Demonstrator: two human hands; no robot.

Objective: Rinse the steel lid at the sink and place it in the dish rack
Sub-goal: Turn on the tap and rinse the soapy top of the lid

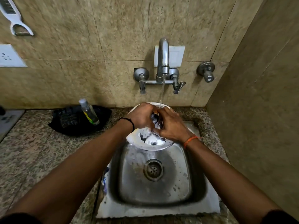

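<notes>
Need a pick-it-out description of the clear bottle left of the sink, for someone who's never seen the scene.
Start at the steel sink under the running tap, then look left along the speckled counter to the black tray against the wall. The bottle leans in it: clear plastic, grey cap, the only see-through thing there.

Single view only, head-worn wide-angle camera, so no second view shares any part of the scene. It looks forward and steeply down from above the sink (153, 199), facing the tiled back wall (80, 46) where the tap (163, 57) is mounted, with the side wall (262, 94) closing the right edge and the granite counter (32, 151) filling the left. Both forearms enter from the bottom corners and converge near frame centre, close under the lens; straight lines bow toward the edges, consistent with the wide lens.
</notes>
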